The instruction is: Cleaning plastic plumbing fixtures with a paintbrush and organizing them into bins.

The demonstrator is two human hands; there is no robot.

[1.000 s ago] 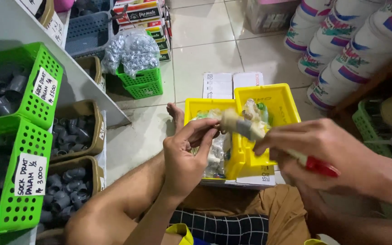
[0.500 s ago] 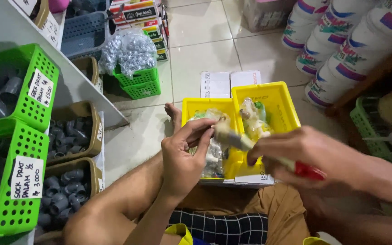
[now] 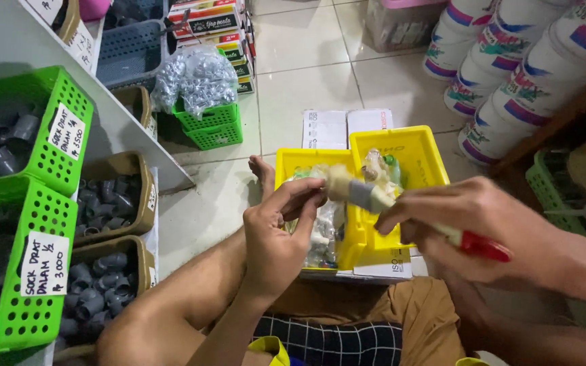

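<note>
Right now I see both hands working over the two yellow bins (image 3: 412, 146) that sit on the floor in front of the knees. Left hand (image 3: 276, 234) is raised, thumb and forefinger pinched nearly shut on a small pale object at about the tip of the tool; too blurred for me to tell what it is. Right hand (image 3: 473, 220) is curled closed around a long tool (image 3: 381, 196): red handle sticking out past the palm, pale shaft, greyish wrapped head pointing toward the left fingertips. Tool hangs tilted just above the seam between the bins, not touching them as far as I can tell. Bins hold clear bags of small fittings (image 3: 323, 234). Flat white boxes (image 3: 344, 127) lie under and behind the bins. On the left, green perforated baskets (image 3: 49, 163) with handwritten tags and brown trays (image 3: 127, 169) of grey pipe fittings on a shelf. Further back, a bag of shiny metal parts (image 3: 194, 78) on a small green basket. White paint buckets (image 3: 510, 95) stacked upper right, well apart from the hands.
</note>
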